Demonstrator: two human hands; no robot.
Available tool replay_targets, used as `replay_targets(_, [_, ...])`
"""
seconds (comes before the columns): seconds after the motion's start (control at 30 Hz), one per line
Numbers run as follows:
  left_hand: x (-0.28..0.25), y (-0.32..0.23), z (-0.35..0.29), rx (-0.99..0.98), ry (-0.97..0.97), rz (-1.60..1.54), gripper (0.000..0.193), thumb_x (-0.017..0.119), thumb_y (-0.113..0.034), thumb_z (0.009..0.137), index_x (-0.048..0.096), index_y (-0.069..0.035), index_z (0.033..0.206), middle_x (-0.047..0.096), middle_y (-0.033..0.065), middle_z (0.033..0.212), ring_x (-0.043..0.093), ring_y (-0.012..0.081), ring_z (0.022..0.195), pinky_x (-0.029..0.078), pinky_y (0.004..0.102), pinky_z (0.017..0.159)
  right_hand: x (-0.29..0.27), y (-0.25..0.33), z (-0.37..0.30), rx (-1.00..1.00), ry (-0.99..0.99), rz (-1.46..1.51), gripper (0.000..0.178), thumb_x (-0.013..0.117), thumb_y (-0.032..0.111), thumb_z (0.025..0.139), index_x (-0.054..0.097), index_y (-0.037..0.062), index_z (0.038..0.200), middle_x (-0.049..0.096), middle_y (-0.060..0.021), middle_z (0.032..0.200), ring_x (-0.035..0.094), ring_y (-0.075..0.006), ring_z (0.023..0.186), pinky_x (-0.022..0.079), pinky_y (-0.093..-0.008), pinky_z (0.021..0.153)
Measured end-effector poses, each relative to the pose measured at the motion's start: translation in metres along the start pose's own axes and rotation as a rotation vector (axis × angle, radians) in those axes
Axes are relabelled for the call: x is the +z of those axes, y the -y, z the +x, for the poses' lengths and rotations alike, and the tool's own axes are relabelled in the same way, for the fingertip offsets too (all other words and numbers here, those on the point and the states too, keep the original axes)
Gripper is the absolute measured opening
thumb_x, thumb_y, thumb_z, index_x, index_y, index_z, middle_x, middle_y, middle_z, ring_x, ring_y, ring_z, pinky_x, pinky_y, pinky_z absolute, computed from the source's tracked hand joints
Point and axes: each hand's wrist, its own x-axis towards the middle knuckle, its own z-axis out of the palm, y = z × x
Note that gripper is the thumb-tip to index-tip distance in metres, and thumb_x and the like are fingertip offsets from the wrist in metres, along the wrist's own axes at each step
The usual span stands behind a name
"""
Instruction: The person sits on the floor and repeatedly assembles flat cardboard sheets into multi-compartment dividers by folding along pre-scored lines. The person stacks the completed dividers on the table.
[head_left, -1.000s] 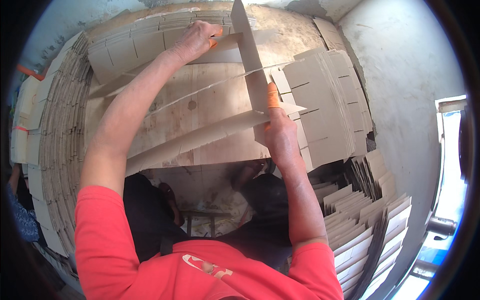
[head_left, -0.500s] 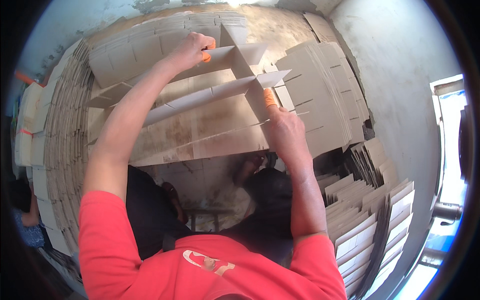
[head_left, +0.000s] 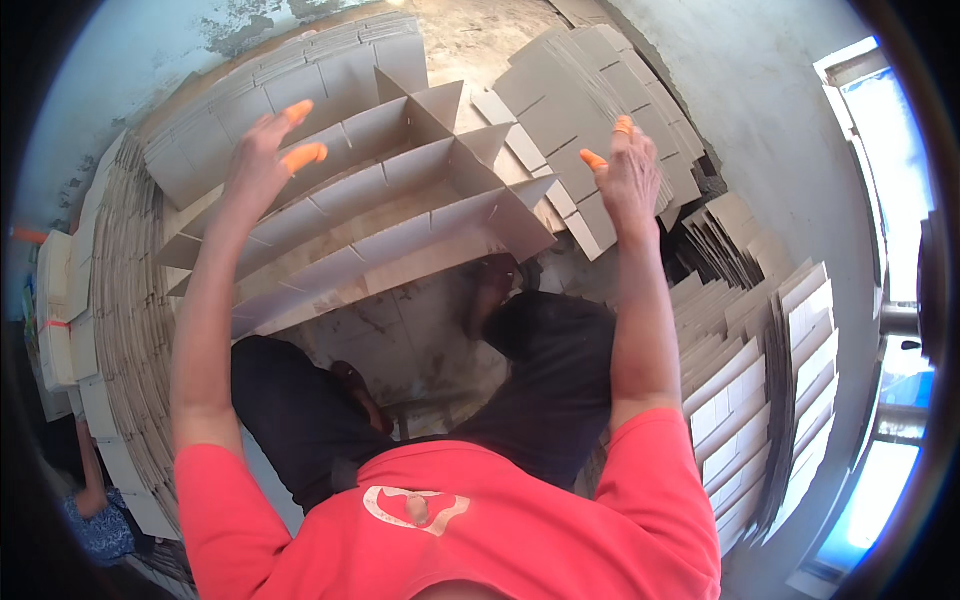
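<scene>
While the slotted cardboard divider (head_left: 385,180) stood interlocked on the wooden surface (head_left: 475,40), the left hand (head_left: 262,160) hung by its rear left part, orange-tipped fingers (head_left: 307,156) parted and empty, contact with the cardboard unclear. The right hand (head_left: 630,182), fingers likewise spread and empty, was over the stacked flat sheets (head_left: 560,95) to the right.

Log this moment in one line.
left hand: open, over interlocked grey-brown cardboard grid | right hand: open, over grey-brown slotted cardboard stack
</scene>
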Motion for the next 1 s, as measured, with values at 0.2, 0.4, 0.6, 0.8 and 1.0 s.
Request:
replay_targets(0.2, [-0.044,-0.061,-0.077,-0.02,0.199,-0.077,0.066,0.082,-0.025,0.068,0.057,-0.001,0.124,0.064,0.0144,0.107,0.061,0.0264,0.101,0.047,0.0366,0.088,0.048,-0.087,-0.015,0.086,0.041,-0.343,0.068,0.08,0.039,0.069,0.051,0.0026,0.119,0.054,-0.0109,0.118,0.05,-0.0285,0.115,0.044,-0.0545,0.087])
replay_targets(0.4, [-0.033,-0.064,-0.12,-0.074,0.372,-0.069,0.059,0.081,-0.02,0.064,0.06,0.0,0.116,0.064,0.0156,0.097,0.06,0.0293,0.089,0.048,0.0354,0.077,0.047,-0.103,-0.007,0.092,0.015,-0.172,0.053,0.079,0.035,0.07,0.055,0.0048,0.106,0.061,-0.0114,0.107,0.057,-0.031,0.104,0.049,-0.0434,0.081])
replay_targets(0.6, [-0.001,-0.046,-0.12,-0.113,0.331,-0.142,0.02,0.071,-0.013,0.072,0.069,-0.001,0.088,0.061,0.0189,0.073,0.058,0.0311,0.065,0.044,0.0385,0.061,0.037,-0.104,-0.006,0.088,-0.113,-0.022,0.037,0.074,0.029,0.077,0.055,0.0081,0.102,0.066,-0.0157,0.093,0.062,-0.0345,0.091,0.048,-0.046,0.072])
replay_targets(0.8, [0.012,-0.039,-0.113,-0.123,0.311,-0.175,0.017,0.068,-0.013,0.072,0.067,0.002,0.08,0.06,0.0194,0.068,0.058,0.03,0.061,0.043,0.0369,0.058,0.015,-0.091,-0.006,0.12,-0.064,-0.026,0.03,0.069,0.032,0.082,0.054,0.008,0.093,0.066,-0.0161,0.083,0.063,-0.0374,0.084,0.047,-0.0477,0.069])
replay_targets(1.0, [0.01,-0.045,-0.113,-0.142,0.256,-0.196,0.031,0.074,-0.017,0.072,0.067,0.0,0.096,0.066,0.018,0.081,0.065,0.0283,0.072,0.049,0.0346,0.067,-0.024,-0.079,0.007,0.151,-0.356,0.133,0.028,0.066,0.031,0.086,0.055,0.0057,0.087,0.063,-0.0161,0.075,0.059,-0.0336,0.066,0.047,-0.0426,0.061])
